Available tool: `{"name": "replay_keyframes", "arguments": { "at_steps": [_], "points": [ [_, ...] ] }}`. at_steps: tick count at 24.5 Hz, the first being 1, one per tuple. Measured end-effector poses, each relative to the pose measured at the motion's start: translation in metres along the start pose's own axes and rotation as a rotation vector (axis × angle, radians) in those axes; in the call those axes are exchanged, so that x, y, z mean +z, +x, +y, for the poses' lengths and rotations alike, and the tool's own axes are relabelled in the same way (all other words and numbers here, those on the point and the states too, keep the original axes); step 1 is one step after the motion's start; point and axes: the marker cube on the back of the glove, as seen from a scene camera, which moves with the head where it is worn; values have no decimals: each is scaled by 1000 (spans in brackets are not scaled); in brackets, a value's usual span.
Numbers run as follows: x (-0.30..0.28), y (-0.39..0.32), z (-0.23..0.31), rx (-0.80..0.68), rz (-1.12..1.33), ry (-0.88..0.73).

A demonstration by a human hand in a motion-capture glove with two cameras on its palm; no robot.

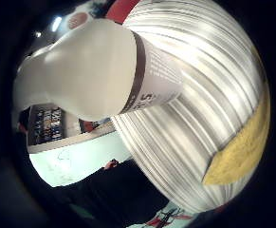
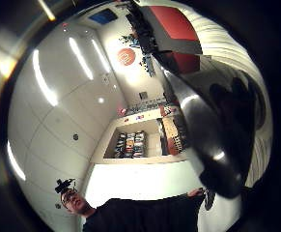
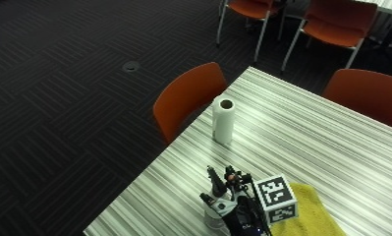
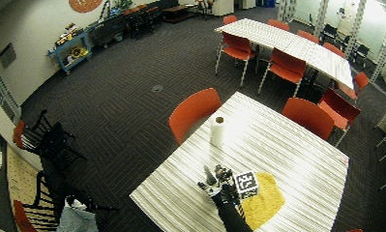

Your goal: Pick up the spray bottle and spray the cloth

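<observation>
The striped table (image 3: 326, 142) fills most of the outside view, its pale and grey bands running lengthwise, with orange chairs (image 3: 185, 101) drawn up along its edges. A yellow cloth (image 3: 306, 216) lies flat on the near part of the table top, and the little finger side palm view catches one corner of it (image 1: 242, 147) against the stripes. An upright paper towel roll (image 3: 223, 119) stands well apart from the cloth, near the table's edge beside one orange chair.

The gloved right hand (image 3: 238, 204) is at the near edge of the table, just beside the cloth, with the spray bottle (image 3: 216, 214) partly showing under it. In the little finger side palm view the bottle's white body (image 1: 85, 71) with a dark band and printed label sits very close to the palm, lying across the view above the striped table. In the thumb side palm view a dark glossy part of the bottle (image 2: 203, 140) crosses in front of the room's ceiling and shelves. Whether the fingers are wrapped round the bottle cannot be told from these views. The bottle's base seems to be at or near the table top, though contact cannot be judged.
</observation>
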Motion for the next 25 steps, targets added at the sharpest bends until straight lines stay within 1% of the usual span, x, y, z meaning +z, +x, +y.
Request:
{"name": "replay_keyframes", "arguments": {
  "at_steps": [4, 10, 18, 22, 25],
  "points": [
    [11, -6, 1, -20, -8, -35],
    [37, -32, 12, -90, -47, -113],
    [82, -101, 60, -230, -109, -312],
    [84, -118, 82, -264, -170, -378],
    [79, -126, 79, -285, -173, -383]
  ]
}}
